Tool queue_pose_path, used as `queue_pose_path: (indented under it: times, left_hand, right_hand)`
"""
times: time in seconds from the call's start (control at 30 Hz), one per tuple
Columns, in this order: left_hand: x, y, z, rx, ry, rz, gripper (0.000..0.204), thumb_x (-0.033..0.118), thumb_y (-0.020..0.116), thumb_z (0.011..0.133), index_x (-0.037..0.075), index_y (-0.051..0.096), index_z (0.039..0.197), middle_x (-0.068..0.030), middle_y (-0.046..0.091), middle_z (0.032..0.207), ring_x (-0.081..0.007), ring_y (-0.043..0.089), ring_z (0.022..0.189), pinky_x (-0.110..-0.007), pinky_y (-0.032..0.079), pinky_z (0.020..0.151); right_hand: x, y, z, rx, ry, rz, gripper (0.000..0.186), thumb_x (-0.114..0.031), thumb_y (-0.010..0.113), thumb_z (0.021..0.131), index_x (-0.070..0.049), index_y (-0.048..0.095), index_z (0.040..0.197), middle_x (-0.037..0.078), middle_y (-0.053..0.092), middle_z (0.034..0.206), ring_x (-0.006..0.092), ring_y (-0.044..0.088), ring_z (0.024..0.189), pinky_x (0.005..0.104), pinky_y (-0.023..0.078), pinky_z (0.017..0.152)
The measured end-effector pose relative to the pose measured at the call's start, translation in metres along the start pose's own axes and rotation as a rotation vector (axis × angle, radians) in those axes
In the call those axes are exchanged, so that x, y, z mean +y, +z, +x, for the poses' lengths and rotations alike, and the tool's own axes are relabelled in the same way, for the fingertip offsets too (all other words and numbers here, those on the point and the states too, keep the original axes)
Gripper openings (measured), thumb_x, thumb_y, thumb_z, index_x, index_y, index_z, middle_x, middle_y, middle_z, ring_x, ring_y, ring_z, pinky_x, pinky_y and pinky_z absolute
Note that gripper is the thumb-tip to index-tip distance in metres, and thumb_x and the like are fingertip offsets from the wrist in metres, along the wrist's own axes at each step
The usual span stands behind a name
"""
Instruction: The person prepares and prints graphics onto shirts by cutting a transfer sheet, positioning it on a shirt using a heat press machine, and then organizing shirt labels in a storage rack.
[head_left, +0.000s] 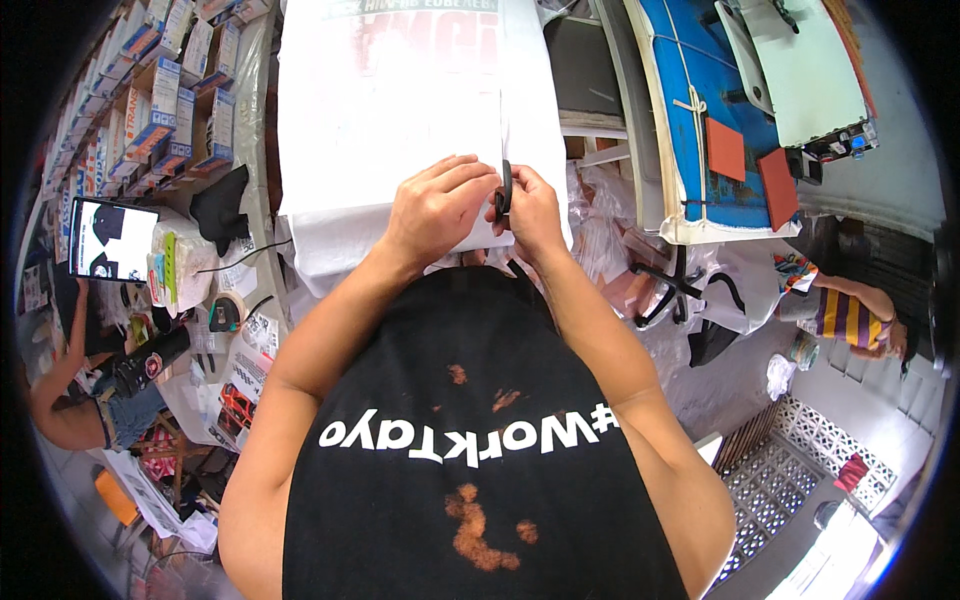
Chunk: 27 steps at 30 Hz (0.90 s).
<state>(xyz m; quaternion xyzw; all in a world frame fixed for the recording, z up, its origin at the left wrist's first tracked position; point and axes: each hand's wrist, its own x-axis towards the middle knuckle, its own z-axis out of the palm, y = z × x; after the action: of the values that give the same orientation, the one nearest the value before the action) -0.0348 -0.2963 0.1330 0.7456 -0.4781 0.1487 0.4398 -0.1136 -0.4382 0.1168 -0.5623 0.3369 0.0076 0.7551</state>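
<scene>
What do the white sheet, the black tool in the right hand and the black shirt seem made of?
White sheet: probably matte cloth; it bends softly over the near edge. Black tool: perhaps smooth plastic, by its even dark curve; partly hidden, so unsure. Black shirt: likely matte cloth, showing blotchy faded patches.

Sets black-handled scissors (507, 180) against white cloth (340, 120) printed in faded pink.
Adds a black sleeveless shirt (480, 355), lettered white and blotched rusty orange, orange-red squares (725, 150) on a blue surface (672, 110), yellow-and-purple stripes on a co-worker's top (845, 318).
</scene>
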Motion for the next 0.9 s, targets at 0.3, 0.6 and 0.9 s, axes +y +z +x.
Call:
queue_pose_path:
  times: [0.3,0.6,0.9]
  left_hand:
    - [0.013,-0.014,0.0,0.005,-0.016,-0.031,0.019,-0.002,0.067,0.073,0.003,0.071,0.091,-0.0088,0.072,0.095,-0.0267,0.071,0.093,-0.037,0.059,0.077]
    - [0.024,-0.017,0.002,0.048,-0.118,-0.108,0.015,-0.003,0.069,0.079,0.002,0.07,0.094,-0.0098,0.072,0.096,-0.0261,0.072,0.087,-0.035,0.059,0.073]
    - [0.029,-0.012,0.003,0.036,-0.224,-0.205,0.013,-0.001,0.069,0.082,0.002,0.069,0.095,-0.0105,0.072,0.097,-0.0269,0.072,0.081,-0.034,0.058,0.069]
  right_hand:
    - [-0.009,0.005,0.023,0.021,-0.055,0.01,0.028,-0.012,0.057,0.095,0.007,0.059,0.116,0.008,0.063,0.076,0.013,0.058,0.056,0.0267,0.044,0.041]
    - [-0.016,0.011,0.039,0.085,-0.109,0.008,0.029,-0.016,0.058,0.098,0.007,0.058,0.115,0.009,0.065,0.079,0.0129,0.058,0.056,0.0266,0.043,0.042]
    - [0.001,0.016,0.047,0.113,-0.187,0.194,0.026,-0.013,0.049,0.104,0.007,0.056,0.119,0.013,0.068,0.097,0.0137,0.064,0.074,0.0284,0.052,0.055]
